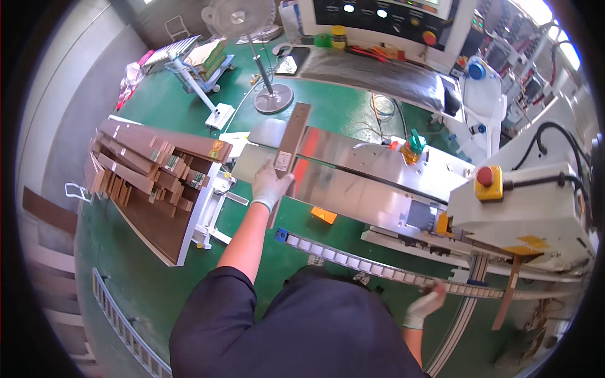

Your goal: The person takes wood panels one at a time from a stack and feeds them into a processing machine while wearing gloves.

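While the white-gloved left hand grips a long brown board, the white-gloved right hand is near right, at a white-roller rail. Its finger closure is indeterminable.

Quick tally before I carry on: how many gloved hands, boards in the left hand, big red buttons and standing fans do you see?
Gloved hands: 2 (left hand, right hand)
Board in the left hand: 1
Red buttons: 2 (box button, panel button)
Fan: 1
Total: 6
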`<state>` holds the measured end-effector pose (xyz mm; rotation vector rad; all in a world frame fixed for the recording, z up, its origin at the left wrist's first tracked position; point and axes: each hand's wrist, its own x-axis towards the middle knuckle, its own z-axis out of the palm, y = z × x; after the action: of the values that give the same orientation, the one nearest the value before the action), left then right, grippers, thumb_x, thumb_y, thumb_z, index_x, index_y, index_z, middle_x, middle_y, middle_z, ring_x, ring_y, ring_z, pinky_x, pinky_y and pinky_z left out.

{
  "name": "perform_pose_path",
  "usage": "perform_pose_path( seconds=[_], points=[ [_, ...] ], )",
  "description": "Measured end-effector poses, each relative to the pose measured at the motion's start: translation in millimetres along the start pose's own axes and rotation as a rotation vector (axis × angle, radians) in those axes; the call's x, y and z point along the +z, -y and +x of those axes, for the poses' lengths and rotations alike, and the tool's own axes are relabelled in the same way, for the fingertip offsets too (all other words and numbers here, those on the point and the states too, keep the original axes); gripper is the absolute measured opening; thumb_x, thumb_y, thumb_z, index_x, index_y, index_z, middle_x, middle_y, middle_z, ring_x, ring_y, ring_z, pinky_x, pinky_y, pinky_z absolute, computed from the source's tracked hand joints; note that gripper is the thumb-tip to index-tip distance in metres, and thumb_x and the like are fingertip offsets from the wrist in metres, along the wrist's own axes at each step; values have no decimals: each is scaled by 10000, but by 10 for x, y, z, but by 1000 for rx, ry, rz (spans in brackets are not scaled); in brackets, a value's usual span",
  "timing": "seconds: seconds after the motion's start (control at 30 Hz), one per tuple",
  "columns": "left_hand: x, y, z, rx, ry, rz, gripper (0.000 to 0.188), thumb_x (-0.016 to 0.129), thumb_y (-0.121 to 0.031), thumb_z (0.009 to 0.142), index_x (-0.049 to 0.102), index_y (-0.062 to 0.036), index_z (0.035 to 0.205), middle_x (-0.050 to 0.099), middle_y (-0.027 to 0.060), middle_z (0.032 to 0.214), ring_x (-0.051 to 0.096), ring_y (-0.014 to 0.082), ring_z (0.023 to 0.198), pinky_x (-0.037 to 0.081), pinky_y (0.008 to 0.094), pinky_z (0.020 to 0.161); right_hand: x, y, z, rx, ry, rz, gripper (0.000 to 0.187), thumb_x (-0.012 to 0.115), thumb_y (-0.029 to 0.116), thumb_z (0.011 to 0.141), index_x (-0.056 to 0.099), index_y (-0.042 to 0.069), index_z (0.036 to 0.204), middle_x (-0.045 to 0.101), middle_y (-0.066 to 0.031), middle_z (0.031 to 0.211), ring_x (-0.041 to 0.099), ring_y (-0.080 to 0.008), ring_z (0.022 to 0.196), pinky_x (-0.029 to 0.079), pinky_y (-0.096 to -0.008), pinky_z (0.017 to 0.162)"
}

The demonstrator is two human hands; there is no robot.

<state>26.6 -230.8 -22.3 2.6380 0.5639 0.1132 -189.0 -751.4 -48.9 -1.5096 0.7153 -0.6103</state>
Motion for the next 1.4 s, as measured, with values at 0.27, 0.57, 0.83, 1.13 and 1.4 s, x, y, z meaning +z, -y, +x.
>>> perform_pose_path(
  seconds=[0.27,0.57,0.83,1.13,1.4],
  points=[
    [-116,572,210,35,1,-511,506,738,-383,903,653,-5,1230,729,139,969,715,327,891,579,437,857,1604,216,-819,-14,819,-89,227,587,171,1079,717,-14,1098,708,-49,858,657,-109,763,540,-255,707],
    [-618,823,-117,-314,182,-1747,392,679,-385,1014,623,-50,1208,698,95,1096,685,243,1032,572,406,887,2233,553,-1327,-49,1092,-200,246,614,88,1017,685,-23,1224,719,-108,1042,688,-191,934,565,-320,843],
    [-63,-554,-952,-321,561,-1600,514,825,-188,913,534,-76,1322,648,25,1139,662,158,1087,593,372,937,2379,1295,-1377,-555,997,-732,610,797,159,850,585,45,1411,700,-227,1198,687,-429,1081,559,-457,942],
    [693,-1176,-1037,84,858,-1376,436,622,-376,1084,644,10,1287,717,75,1209,662,162,1100,523,326,974,537,786,-1347,106,711,-616,407,689,270,983,671,24,1308,744,-191,1166,724,-343,1106,550,-378,958],
    [985,-1841,-1203,-537,1166,-1303,492,506,-498,1109,635,-61,1295,715,50,1149,680,166,1009,558,363,911,-147,216,-2129,232,401,-539,387,702,290,981,707,1,1239,753,-188,1134,739,-323,1058,560,-368,932]
  ],
)
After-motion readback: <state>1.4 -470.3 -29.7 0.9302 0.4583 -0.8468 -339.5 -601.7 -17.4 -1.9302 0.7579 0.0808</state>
